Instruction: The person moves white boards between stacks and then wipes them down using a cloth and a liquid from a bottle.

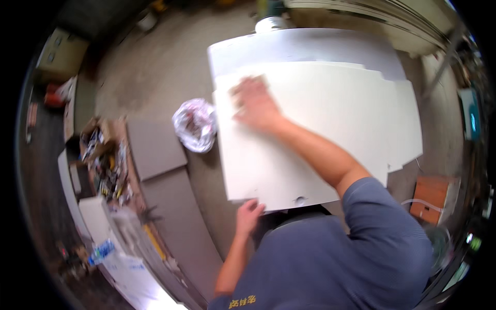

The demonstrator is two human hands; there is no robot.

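A large white sheet (341,113) with notched corners lies flat before me, over a paler greyish sheet or tabletop (305,46) that shows beyond its far edge. My right hand (257,107) is near the far left corner, pressing a tan pad (236,96) onto the white surface. Motion blurs the hand, and most of the pad is hidden beneath its fingers. At the near left corner my left hand (248,215) pinches the sheet's edge. A small round hole (300,200) shows near the front edge.
Left of the sheet stands a bin with a pinkish plastic liner (195,125). Grey boards (157,147) and a box of mixed tools (106,165) are farther left. An orange-brown box (430,199) sits at the right, and a white bucket (270,24) behind the far edge.
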